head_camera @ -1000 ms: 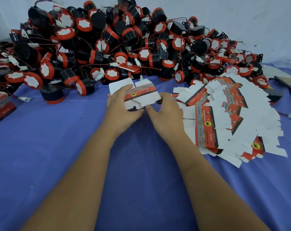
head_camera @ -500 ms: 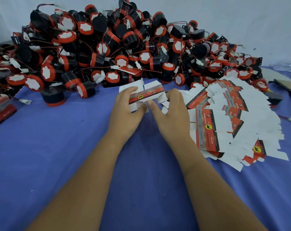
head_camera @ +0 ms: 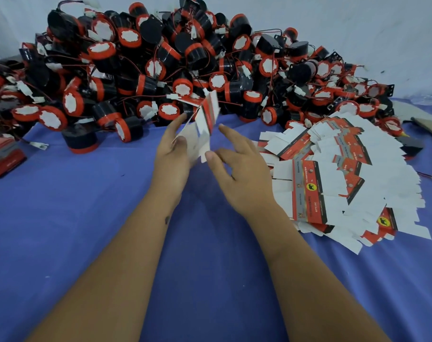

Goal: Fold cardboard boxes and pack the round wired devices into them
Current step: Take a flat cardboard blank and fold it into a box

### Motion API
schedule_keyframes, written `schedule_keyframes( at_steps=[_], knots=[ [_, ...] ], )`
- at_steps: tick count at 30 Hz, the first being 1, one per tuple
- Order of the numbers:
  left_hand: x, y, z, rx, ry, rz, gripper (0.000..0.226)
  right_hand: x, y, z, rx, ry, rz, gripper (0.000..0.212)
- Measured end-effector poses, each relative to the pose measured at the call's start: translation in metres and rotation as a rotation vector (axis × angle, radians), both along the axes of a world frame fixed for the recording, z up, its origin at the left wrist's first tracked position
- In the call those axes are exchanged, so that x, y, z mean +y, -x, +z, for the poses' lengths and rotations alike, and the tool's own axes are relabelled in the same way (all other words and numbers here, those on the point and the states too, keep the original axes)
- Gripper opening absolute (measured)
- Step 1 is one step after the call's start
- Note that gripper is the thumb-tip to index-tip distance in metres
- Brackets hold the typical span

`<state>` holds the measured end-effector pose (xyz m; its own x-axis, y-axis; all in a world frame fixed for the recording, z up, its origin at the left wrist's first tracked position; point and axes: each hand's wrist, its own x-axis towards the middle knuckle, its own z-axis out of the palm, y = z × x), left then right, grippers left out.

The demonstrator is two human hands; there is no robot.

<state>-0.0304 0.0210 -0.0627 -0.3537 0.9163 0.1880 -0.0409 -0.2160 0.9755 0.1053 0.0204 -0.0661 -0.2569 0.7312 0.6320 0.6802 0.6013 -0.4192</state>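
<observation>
Standing up on its edge now, the flat white and red cardboard box blank (head_camera: 205, 124) has left the blue cloth table (head_camera: 86, 206), where it lay a moment ago under both hands. It has been lifted and turned, and it looks blurry, so its print is hard to read.

The left hand (head_camera: 171, 156) holds the blank, with the thumb on its near side and the fingers behind it. Those fingers are mostly hidden by the card. The right hand (head_camera: 239, 174) has let go of the flat grip it had before. Its fingers are spread and a little bent, and its thumb tip touches the bottom corner of the blank. Whether it pinches the card there is not clear.

Behind the hands sits the big heap of round black and red wired devices (head_camera: 185, 70). The heap is cut off at the left edge. To the right lies the spread pile of flat box blanks (head_camera: 345, 174). A stack of red folded boxes (head_camera: 2, 156) shows partly at the far left.
</observation>
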Motion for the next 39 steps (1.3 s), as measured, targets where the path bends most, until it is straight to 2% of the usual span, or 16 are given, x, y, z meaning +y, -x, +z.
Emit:
schedule_keyframes(
  at_steps=[3, 5, 6, 8, 9, 12, 15, 18, 20, 23, 25, 29, 32, 34, 36, 39],
  knots=[
    [0.000, -0.004, 0.002, -0.021, 0.052, -0.064, 0.051, -0.004, 0.000, -0.001, 0.168, 0.082, 0.070, 0.039],
    [0.002, -0.001, 0.002, -0.008, 0.058, -0.019, 0.049, -0.003, -0.004, -0.002, 0.289, 0.136, 0.052, 0.025],
    [0.002, 0.002, 0.001, 0.012, 0.024, 0.003, 0.049, -0.002, -0.007, -0.002, 0.309, 0.167, 0.044, 0.029],
    [0.001, 0.004, 0.001, 0.088, -0.048, 0.020, 0.044, 0.000, -0.010, 0.000, 0.255, 0.150, 0.066, 0.067],
    [0.001, 0.005, 0.000, 0.135, -0.068, 0.018, 0.041, 0.003, -0.011, 0.000, 0.180, 0.109, 0.071, 0.078],
    [0.002, 0.007, -0.002, 0.206, -0.059, 0.034, 0.045, 0.008, -0.010, -0.003, -0.044, 0.084, 0.068, 0.082],
    [0.005, 0.014, 0.004, -0.033, 0.027, 0.069, 0.049, 0.008, -0.010, -0.009, -0.181, 0.265, 0.126, 0.087],
    [0.003, 0.021, 0.010, -0.287, 0.114, -0.027, 0.044, 0.009, -0.010, -0.011, -0.171, 0.381, 0.189, 0.090],
    [0.002, 0.024, 0.011, -0.318, 0.145, -0.112, 0.039, 0.009, -0.009, -0.009, -0.061, 0.428, 0.219, 0.086],
    [0.000, 0.023, 0.012, -0.357, 0.150, -0.207, 0.036, 0.006, -0.008, -0.002, 0.343, 0.508, 0.293, 0.066],
    [-0.004, 0.020, 0.013, -0.393, 0.109, -0.318, 0.038, 0.003, -0.011, 0.004, 0.528, 0.532, 0.299, 0.052],
    [-0.006, 0.016, 0.009, -0.121, 0.009, -0.519, 0.057, -0.002, -0.014, 0.008, 0.690, 0.574, 0.258, 0.043],
    [-0.006, 0.013, 0.006, 0.093, 0.012, -0.439, 0.064, -0.002, -0.015, 0.011, 0.722, 0.605, 0.219, 0.036],
    [-0.004, 0.010, 0.003, 0.183, -0.005, -0.260, 0.052, -0.003, -0.015, 0.012, 0.723, 0.637, 0.251, 0.022],
    [-0.002, 0.008, -0.001, 0.221, -0.066, -0.142, 0.030, -0.004, -0.012, 0.012, 0.672, 0.625, 0.259, 0.019],
    [0.000, 0.008, -0.003, 0.240, -0.092, -0.171, 0.029, -0.004, -0.006, 0.014, 0.598, 0.555, 0.231, 0.029]
  ],
)
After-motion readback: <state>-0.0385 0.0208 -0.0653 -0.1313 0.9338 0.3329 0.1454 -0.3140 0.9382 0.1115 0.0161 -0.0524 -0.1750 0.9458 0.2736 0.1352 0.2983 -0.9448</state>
